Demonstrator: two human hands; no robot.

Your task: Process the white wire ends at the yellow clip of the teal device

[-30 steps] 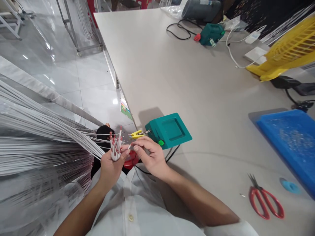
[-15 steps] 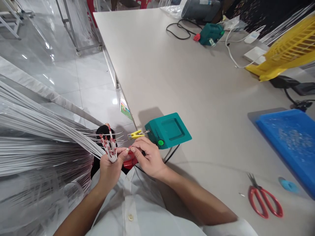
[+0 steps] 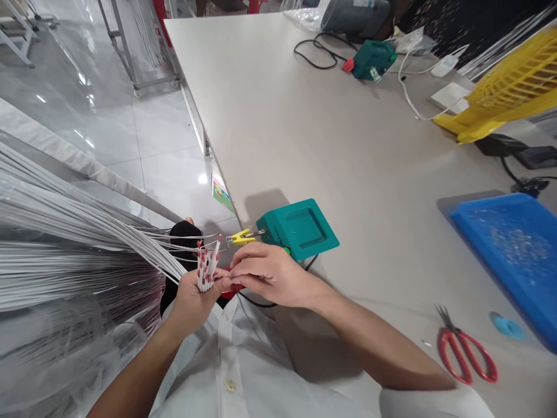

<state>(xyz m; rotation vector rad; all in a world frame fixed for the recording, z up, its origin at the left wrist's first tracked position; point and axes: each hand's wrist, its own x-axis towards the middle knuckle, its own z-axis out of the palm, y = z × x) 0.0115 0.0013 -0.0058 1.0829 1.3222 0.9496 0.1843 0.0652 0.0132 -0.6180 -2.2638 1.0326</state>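
My left hand [image 3: 194, 299] is closed round a bundle of white wires [image 3: 209, 273] whose red-marked ends stick up above the fist. My right hand [image 3: 270, 273] pinches close against the left fingertips; what lies in that pinch is too small to make out. Just beyond the right knuckles stands a green device [image 3: 300, 229] at the table edge, with a yellow clip [image 3: 242, 237] on its metal arm. A red object [image 3: 230, 290] shows partly below the hands, mostly hidden.
Many long white wires [image 3: 87, 232] hang at the left. On the table [image 3: 348, 162] lie red-handled scissors [image 3: 465, 348], a blue tape ring [image 3: 508, 326] and a blue tray [image 3: 491, 261] of small clear pieces. Farther back are a second green device [image 3: 374, 60] and a yellow fan [image 3: 509, 87].
The wire ends in my left hand have shifted right and a little down. My right hand has turned, its back now more upward, its fingers still meeting the left fingertips.
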